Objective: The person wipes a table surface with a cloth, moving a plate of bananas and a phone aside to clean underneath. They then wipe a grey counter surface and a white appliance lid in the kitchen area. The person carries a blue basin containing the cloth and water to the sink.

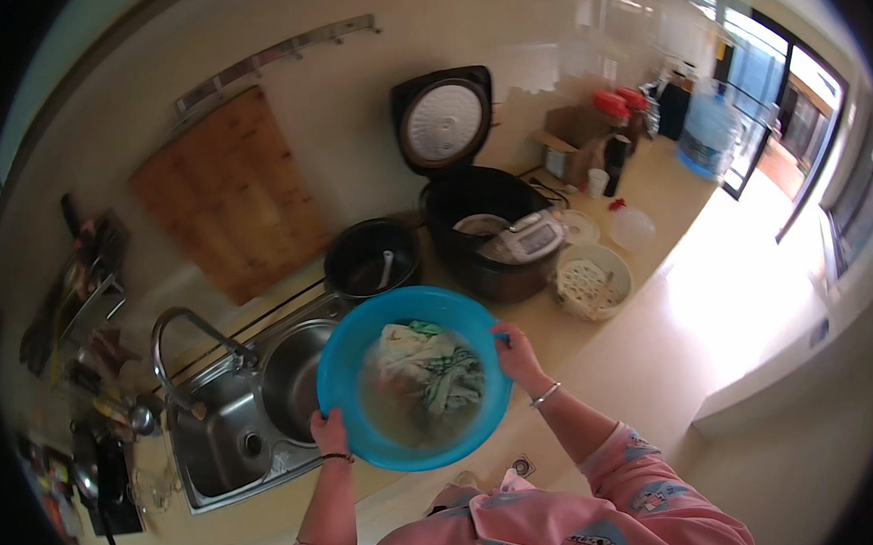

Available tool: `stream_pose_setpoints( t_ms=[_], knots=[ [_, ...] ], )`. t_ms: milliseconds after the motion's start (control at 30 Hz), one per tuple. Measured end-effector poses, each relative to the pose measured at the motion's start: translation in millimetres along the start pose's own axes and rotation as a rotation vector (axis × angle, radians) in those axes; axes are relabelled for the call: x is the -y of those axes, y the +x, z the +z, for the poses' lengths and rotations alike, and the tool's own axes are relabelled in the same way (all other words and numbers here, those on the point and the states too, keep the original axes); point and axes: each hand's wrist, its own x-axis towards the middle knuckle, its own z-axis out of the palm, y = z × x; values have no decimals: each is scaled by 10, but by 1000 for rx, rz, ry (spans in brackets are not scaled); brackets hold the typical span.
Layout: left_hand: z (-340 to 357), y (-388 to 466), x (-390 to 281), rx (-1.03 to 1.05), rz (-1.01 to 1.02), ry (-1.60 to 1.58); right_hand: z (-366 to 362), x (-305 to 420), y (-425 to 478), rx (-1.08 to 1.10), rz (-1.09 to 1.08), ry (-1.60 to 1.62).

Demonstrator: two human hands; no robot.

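Both hands grip the rim of a large blue plastic basin (341, 366), held up in front of my body beside the sink. My left hand (330, 433) has its left rim, near the front edge of the steel sink. On the opposite side, my right hand (518, 353) clasps the rim near the counter's edge. Wet cloths (430, 362), whitish and green-patterned, lie bunched in the murky water (400, 422) inside the basin. The basin partly covers the round bowl (294, 376) of the double sink; its underside is hidden.
A curved faucet (169, 323) rises behind the rectangular sink bowl (219, 432). An open-lidded rice cooker (473, 263) and a black pot (361, 254) stand behind the basin. A strainer basket (592, 279) sits right of the cooker. A wooden cutting board (232, 194) hangs on the wall.
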Motion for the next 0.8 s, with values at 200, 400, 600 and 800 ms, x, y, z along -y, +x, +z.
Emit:
stream_pose_setpoints(
  t_ms=[200, 400, 600, 800],
  knots=[
    [90, -143, -117, -101, -36, 61, -77, 235, 81, 119, 169, 1],
    [45, -101, -62, -74, 113, 48, -126, 152, -141, 70, 216, 164],
    [-22, -131, -108, -152, 357, 163, -498, 250, -410, 88, 547, 316],
    [151, -384, -754, -123, 773, 674, -1207, -103, -638, -23, 475, 11]
  ],
)
